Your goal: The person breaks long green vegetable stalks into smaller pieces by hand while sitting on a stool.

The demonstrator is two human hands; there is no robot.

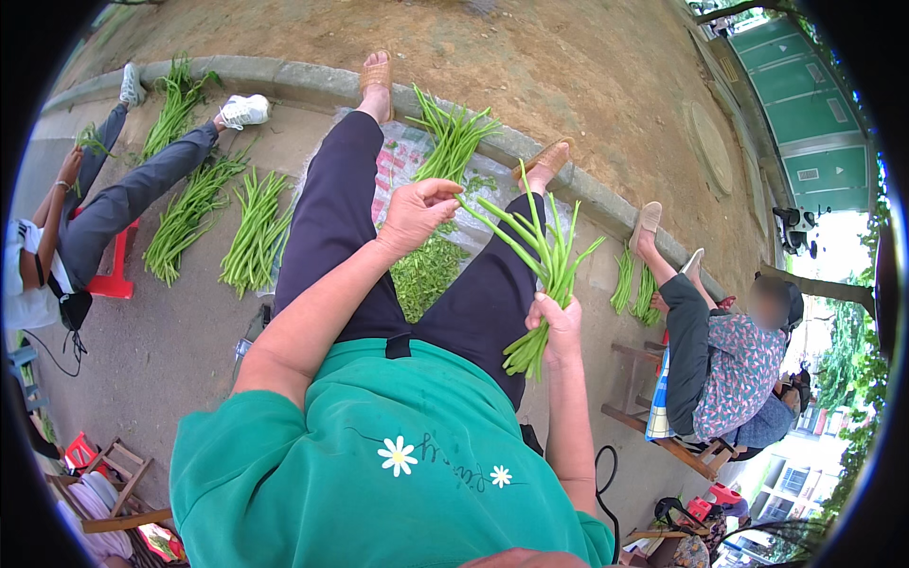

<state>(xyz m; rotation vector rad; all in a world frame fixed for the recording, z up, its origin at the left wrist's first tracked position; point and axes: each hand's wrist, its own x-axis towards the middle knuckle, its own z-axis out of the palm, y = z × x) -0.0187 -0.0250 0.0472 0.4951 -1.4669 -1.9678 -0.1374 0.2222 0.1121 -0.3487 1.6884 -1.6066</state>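
My right hand (pixel 557 323) is closed around a bunch of long green stalks (pixel 550 263), their tops fanned out above the fist and their cut ends below it. Up and to the left, my left hand (pixel 424 213) pinches the thin tip of one stalk between thumb and fingertips. Between my legs, a heap of small green leaf pieces (pixel 429 273) lies on a plastic sheet (pixel 490 177). Another pile of green stalks (pixel 454 142) rests at the sheet's far end, against the kerb between my feet.
Bundles of stalks (pixel 257 231) lie on the pavement at left. A person on a red stool (pixel 117 266) holds greens there. At right another person sits on a wooden chair (pixel 682 454), near smaller bundles (pixel 645 295). A concrete kerb (pixel 305 82) borders bare soil.
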